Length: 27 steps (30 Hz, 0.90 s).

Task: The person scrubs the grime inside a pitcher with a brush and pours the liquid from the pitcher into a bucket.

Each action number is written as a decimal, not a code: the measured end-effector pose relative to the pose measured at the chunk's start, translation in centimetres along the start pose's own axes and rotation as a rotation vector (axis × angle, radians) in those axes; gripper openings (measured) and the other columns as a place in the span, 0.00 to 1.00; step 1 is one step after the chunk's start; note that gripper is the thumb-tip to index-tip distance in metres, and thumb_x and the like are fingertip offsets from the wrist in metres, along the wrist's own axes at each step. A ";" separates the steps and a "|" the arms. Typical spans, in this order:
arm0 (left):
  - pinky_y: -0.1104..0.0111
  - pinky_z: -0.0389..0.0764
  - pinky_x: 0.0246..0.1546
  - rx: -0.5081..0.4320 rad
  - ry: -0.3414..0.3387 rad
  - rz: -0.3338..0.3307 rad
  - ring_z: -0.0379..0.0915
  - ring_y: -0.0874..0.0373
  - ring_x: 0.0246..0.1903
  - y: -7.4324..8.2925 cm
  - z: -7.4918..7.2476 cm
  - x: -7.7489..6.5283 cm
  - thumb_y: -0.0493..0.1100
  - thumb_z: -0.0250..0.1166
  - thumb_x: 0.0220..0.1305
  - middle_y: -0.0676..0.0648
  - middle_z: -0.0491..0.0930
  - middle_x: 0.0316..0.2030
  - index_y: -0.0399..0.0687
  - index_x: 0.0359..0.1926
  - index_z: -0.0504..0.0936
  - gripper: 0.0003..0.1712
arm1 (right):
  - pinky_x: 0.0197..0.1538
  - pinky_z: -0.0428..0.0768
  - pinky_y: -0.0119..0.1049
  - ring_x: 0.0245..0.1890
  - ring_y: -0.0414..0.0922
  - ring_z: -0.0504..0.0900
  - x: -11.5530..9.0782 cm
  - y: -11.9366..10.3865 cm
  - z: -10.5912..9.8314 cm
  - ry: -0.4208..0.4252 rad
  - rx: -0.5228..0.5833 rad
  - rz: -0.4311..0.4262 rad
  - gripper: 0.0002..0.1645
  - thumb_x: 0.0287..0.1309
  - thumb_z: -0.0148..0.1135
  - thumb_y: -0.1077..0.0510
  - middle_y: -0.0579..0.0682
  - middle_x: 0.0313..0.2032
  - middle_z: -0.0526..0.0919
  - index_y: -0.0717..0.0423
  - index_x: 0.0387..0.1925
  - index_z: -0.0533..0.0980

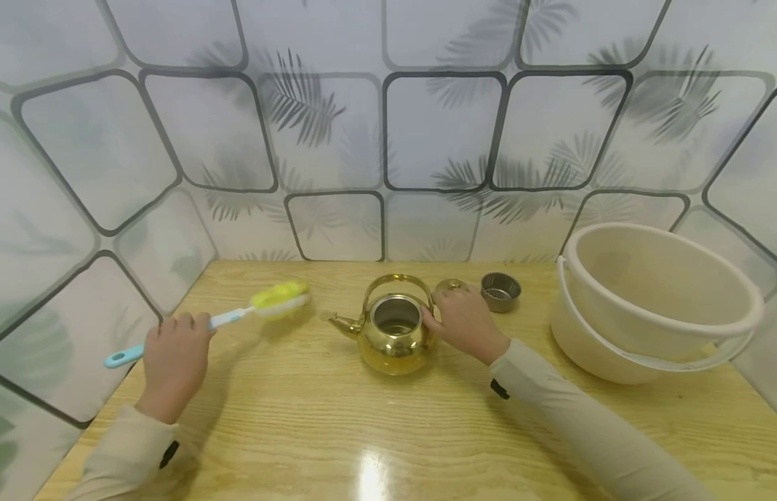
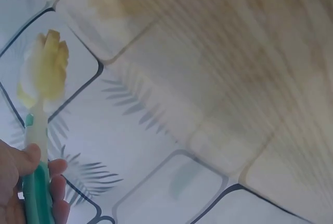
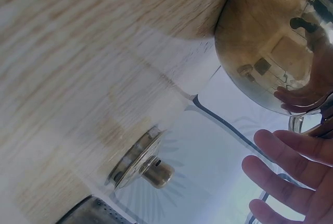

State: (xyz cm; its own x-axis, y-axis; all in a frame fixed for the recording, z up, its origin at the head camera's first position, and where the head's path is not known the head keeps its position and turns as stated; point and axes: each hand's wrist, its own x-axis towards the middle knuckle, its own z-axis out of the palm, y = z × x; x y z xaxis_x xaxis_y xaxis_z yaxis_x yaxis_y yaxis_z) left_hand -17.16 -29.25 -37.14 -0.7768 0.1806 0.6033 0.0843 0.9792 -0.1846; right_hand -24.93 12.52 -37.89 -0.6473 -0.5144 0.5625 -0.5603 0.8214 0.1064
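Observation:
A sponge bottle brush (image 1: 278,300) with a yellow and white head and a light blue handle is gripped in my left hand (image 1: 177,358). Its head points right, towards the spout of a shiny gold teakettle (image 1: 393,358). The kettle stands upright and lidless in the middle of the table, its hoop handle raised. Beside the kettle's right side is my right hand (image 1: 468,321), its thumb right at the kettle's handle base. In the right wrist view the fingers (image 3: 283,195) extend loosely apart. The knobbed kettle lid (image 3: 136,161) lies on the table beyond that hand.
A metal strainer basket (image 1: 501,292) stands right of the lid. A large pale bucket (image 1: 604,348) with its handle hanging down takes up the right side of the wooden table (image 1: 301,431). Patterned wall panels (image 1: 338,226) enclose the back and sides.

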 end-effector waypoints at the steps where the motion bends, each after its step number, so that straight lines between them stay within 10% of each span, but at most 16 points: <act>1: 0.59 0.64 0.20 -0.005 0.034 0.000 0.61 0.46 0.17 -0.1 -0.1 0.1 0.38 0.65 0.53 0.37 0.67 0.18 0.32 0.29 0.70 0.14 | 0.40 0.80 0.47 0.13 0.42 0.71 0.0 0.0 0.0 -0.003 0.002 0.000 0.16 0.56 0.59 0.48 0.45 0.12 0.73 0.55 0.21 0.76; 11: 0.56 0.64 0.23 -0.029 0.270 0.075 0.65 0.40 0.22 -0.6 -1.2 2.1 0.41 0.62 0.55 0.32 0.74 0.26 0.31 0.36 0.75 0.14 | 0.38 0.80 0.47 0.11 0.41 0.67 0.0 0.1 -0.1 -0.017 -0.004 0.003 0.17 0.57 0.59 0.48 0.44 0.11 0.70 0.55 0.21 0.75; 19: 0.55 0.64 0.26 -0.054 0.360 0.140 0.65 0.41 0.22 0.4 -2.4 4.4 0.54 0.38 0.72 0.34 0.72 0.23 0.34 0.35 0.73 0.29 | 0.40 0.80 0.46 0.11 0.41 0.68 0.0 -0.1 -0.3 -0.015 -0.015 0.000 0.17 0.56 0.59 0.47 0.45 0.11 0.71 0.55 0.21 0.75; 27: 0.56 0.65 0.28 -0.098 0.401 0.180 0.67 0.42 0.23 2.1 -4.1 6.8 0.43 0.61 0.56 0.37 0.71 0.22 0.36 0.35 0.75 0.13 | 0.41 0.80 0.47 0.12 0.42 0.69 0.1 -0.1 -0.2 -0.013 -0.017 -0.001 0.17 0.57 0.59 0.47 0.45 0.12 0.72 0.55 0.21 0.75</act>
State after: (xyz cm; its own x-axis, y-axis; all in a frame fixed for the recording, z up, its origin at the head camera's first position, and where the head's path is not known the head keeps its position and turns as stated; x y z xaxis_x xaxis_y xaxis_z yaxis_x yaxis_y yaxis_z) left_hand -19.70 -25.55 -30.25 -0.4422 0.3518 0.8251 0.2699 0.9294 -0.2516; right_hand -24.80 12.47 -37.68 -0.6534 -0.5184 0.5516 -0.5522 0.8249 0.1211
